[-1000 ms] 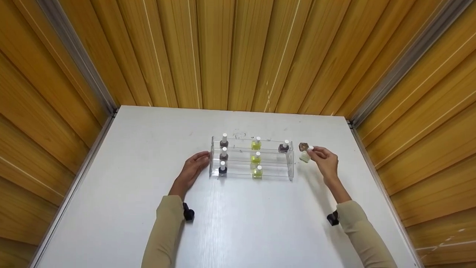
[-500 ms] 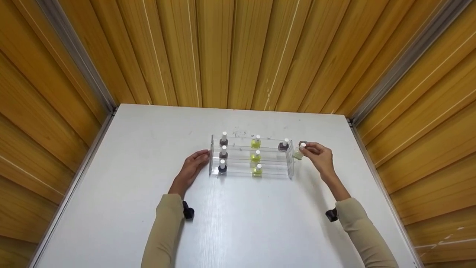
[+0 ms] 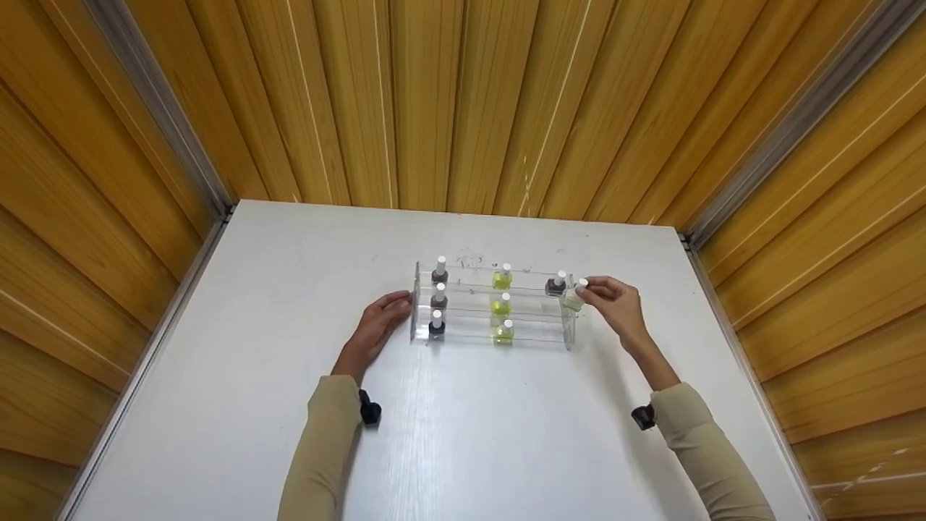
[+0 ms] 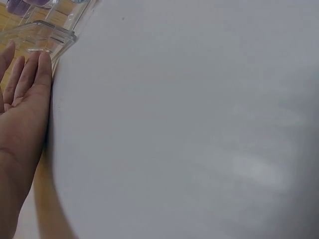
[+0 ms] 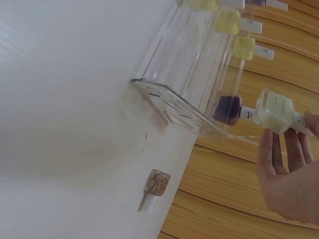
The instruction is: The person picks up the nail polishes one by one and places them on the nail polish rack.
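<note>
A clear tiered rack (image 3: 568, 334) stands on the white table. My left hand (image 3: 376, 325) rests at its left end panel with extended fingers; the left wrist view shows the fingertips (image 4: 44, 62) against the clear plastic. My right hand (image 3: 615, 307) pinches a pale, whitish-green nail polish bottle (image 5: 275, 110) by its white cap. The bottle is raised at the rack's right end, beside a dark purple nail polish (image 5: 228, 109) on the top tier. Three yellow polishes (image 3: 500, 307) stand in a middle column, and three dark ones (image 3: 437, 327) in the left column.
A brown glittery nail polish bottle (image 5: 157, 182) lies on the table beyond the rack's right end, hidden behind the right hand in the head view. Wood-patterned panels (image 3: 463, 108) wall in the table (image 3: 477, 434) at the back and sides.
My right hand has carried the pale nail polish left, from beside the brown bottle to the rack's right end. The left hand has stayed at the rack's left end.
</note>
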Demonstrator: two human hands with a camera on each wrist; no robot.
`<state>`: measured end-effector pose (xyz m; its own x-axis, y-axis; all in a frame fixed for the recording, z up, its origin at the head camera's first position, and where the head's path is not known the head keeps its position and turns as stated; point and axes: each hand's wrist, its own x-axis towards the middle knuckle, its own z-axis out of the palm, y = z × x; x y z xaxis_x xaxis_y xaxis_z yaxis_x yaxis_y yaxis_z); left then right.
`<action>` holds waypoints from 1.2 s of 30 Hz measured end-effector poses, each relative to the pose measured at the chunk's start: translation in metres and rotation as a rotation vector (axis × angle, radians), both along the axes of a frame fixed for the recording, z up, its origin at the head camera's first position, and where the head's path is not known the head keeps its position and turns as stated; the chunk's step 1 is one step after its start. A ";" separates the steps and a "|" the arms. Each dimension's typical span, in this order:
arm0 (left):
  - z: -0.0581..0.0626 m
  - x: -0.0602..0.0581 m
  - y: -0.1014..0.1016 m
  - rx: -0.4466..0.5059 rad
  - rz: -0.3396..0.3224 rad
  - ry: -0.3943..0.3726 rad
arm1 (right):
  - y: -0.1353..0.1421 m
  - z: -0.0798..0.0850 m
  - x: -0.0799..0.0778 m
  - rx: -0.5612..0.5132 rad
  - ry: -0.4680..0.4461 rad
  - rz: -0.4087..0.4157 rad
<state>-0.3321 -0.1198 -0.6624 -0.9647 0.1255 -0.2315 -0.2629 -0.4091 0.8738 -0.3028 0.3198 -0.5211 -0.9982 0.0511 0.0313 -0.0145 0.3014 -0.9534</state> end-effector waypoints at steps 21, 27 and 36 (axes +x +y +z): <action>-0.002 -0.001 -0.001 0.018 -0.008 0.019 | -0.009 -0.029 -0.012 0.054 0.007 0.041; 0.000 0.000 -0.001 0.053 0.000 0.026 | -0.010 -0.033 -0.012 0.105 0.047 0.062; -0.001 0.000 -0.001 0.088 0.007 0.020 | -0.012 -0.036 -0.011 0.225 0.168 0.055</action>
